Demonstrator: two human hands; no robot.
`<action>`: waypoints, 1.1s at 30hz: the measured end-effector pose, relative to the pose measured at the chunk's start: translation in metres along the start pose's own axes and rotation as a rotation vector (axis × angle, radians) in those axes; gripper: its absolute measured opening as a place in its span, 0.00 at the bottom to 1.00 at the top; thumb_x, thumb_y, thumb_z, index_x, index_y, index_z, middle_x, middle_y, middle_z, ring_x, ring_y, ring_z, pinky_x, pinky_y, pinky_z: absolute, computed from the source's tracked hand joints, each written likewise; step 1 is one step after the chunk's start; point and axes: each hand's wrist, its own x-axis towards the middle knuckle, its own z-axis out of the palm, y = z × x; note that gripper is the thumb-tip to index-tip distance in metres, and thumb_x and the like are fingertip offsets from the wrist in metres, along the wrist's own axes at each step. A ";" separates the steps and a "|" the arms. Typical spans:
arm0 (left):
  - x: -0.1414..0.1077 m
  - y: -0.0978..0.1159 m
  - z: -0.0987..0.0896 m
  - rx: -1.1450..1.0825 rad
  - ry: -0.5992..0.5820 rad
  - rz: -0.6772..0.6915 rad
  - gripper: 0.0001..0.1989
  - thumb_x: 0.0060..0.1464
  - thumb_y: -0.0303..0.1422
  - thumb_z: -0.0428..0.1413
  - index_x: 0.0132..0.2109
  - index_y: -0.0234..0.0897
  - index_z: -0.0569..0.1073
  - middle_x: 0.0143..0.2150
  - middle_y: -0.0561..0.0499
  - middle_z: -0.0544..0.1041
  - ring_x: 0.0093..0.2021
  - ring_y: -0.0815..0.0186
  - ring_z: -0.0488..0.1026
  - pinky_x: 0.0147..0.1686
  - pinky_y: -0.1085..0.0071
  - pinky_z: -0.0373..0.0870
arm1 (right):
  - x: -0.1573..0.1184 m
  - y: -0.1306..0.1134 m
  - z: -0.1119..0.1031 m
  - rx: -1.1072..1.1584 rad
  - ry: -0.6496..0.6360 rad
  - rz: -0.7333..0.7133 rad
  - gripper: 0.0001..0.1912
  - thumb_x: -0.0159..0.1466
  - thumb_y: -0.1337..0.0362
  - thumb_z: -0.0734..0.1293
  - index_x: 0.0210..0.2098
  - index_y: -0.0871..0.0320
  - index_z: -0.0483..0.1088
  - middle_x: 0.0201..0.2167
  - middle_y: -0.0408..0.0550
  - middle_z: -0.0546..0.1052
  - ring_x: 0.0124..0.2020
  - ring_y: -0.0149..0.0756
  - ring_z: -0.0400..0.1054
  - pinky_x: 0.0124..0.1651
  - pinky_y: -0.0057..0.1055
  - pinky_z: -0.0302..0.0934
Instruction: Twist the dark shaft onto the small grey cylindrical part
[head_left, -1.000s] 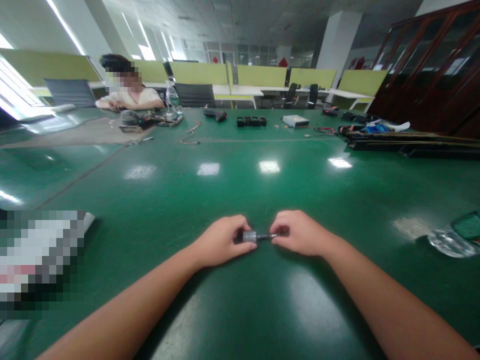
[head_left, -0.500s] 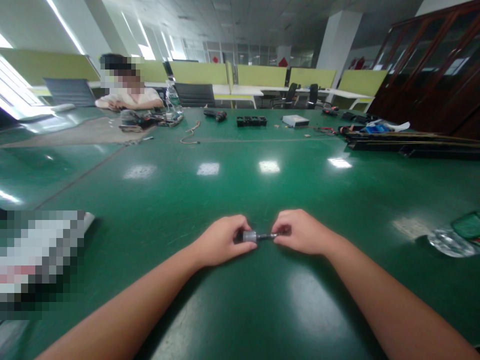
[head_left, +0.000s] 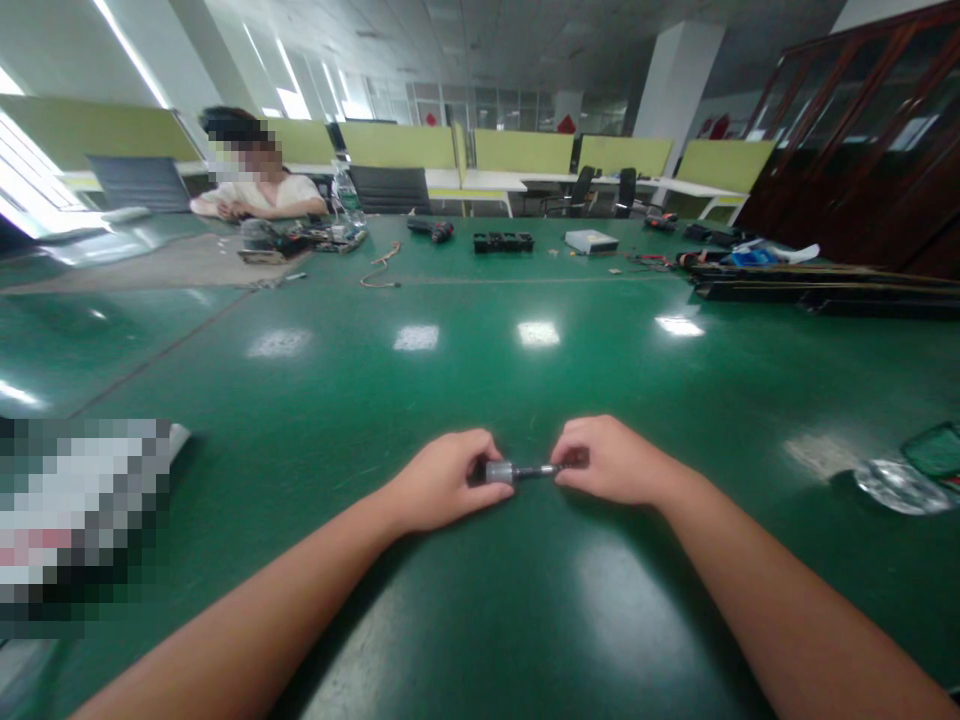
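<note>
Low over the green table, my left hand (head_left: 450, 480) is closed around a small grey metal cylinder (head_left: 499, 472), with thumb and fingers on its sides. A thin dark shaft (head_left: 531, 471) runs from the cylinder to the right and has a brighter tip. At the tip end, my right hand (head_left: 600, 462) is closed in a pinch. Something dark shows between the right fingers, but its shape is mostly covered. Whether it is one piece with the shaft I cannot tell.
The green table (head_left: 480, 380) carries a blurred white item (head_left: 90, 500) at left and a clear glass dish (head_left: 900, 485) at right. At the far side lie a power drill (head_left: 431, 230), a black block (head_left: 502, 242), a white box (head_left: 591, 241) and dark strips (head_left: 832, 285). A person (head_left: 259, 190) sits there.
My right hand has shifted slightly to the right along the shaft, and a little more of its bright tip shows. My left hand and the cylinder stay in place.
</note>
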 end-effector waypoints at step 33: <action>0.002 -0.004 0.006 0.041 0.015 0.027 0.12 0.56 0.43 0.60 0.40 0.38 0.72 0.35 0.53 0.76 0.33 0.65 0.71 0.32 0.72 0.61 | 0.015 -0.011 0.035 0.176 0.083 -0.129 0.08 0.59 0.70 0.71 0.39 0.57 0.79 0.35 0.46 0.79 0.37 0.34 0.71 0.41 0.30 0.62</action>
